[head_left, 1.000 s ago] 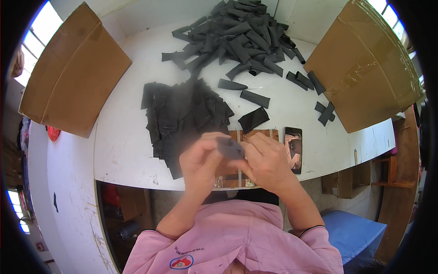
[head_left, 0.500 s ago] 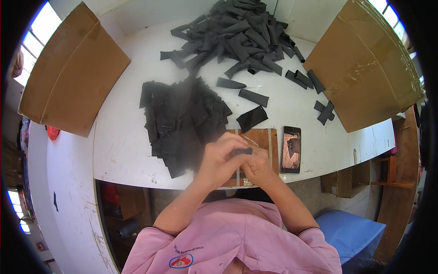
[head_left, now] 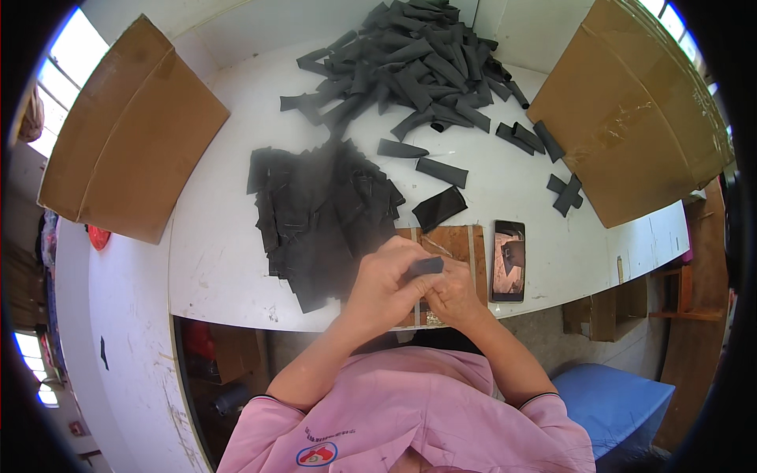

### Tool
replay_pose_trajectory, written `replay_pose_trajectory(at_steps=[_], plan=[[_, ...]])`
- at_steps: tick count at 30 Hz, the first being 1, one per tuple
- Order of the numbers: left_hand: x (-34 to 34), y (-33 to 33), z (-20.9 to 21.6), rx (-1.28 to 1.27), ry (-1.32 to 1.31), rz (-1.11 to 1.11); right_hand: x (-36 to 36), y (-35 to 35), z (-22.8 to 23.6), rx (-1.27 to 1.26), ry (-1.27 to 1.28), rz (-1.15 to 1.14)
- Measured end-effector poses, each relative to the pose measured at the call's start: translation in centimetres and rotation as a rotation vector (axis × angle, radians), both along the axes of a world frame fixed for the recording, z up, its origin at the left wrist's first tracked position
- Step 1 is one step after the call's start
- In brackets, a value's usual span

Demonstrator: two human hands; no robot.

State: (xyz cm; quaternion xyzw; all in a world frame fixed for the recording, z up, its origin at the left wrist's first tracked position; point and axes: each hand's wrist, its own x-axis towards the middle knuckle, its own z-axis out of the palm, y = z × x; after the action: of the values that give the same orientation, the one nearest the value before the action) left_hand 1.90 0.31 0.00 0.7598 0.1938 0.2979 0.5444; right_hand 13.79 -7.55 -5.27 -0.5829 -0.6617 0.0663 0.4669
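Note:
My left hand (head_left: 384,285) and my right hand (head_left: 457,295) meet over a brown board near the table's front edge. Both are closed around a small dark grey fabric piece (head_left: 426,266), whose end sticks out between them. The fingers hide most of it, so its full shape cannot be made out. Just left of my left hand lies a stack of flat black fabric pieces (head_left: 311,236). Beyond the hands are a flat black piece (head_left: 439,208) and two dark grey tube-like pieces, one of them the nearer tube (head_left: 441,172).
Dark grey fabric tubes (head_left: 418,67) form a large heap at the back. Cardboard boxes stand left (head_left: 130,134) and right (head_left: 631,118). A phone (head_left: 508,262) lies right of the brown board (head_left: 477,256). Several loose tubes are by the right box. A blue-covered object (head_left: 611,402) is lower right.
The dark grey piece shows a little more between my hands, and my fingers have shifted slightly around it. The whole view has moved a little; the things on the table look the same.

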Motion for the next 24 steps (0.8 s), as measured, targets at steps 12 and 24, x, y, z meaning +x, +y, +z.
replay_pose_trajectory(at_steps=[12, 24], plan=[[-0.8, -1.3, 0.7, -0.275, -0.249, 0.088, -0.1, 0.0, 0.4, -0.052, -0.016, -0.065], [-1.8, -0.2, -0.7, -0.696, -0.614, 0.125, -0.8, 0.6, 1.8, -0.090, -0.094, -0.076]])
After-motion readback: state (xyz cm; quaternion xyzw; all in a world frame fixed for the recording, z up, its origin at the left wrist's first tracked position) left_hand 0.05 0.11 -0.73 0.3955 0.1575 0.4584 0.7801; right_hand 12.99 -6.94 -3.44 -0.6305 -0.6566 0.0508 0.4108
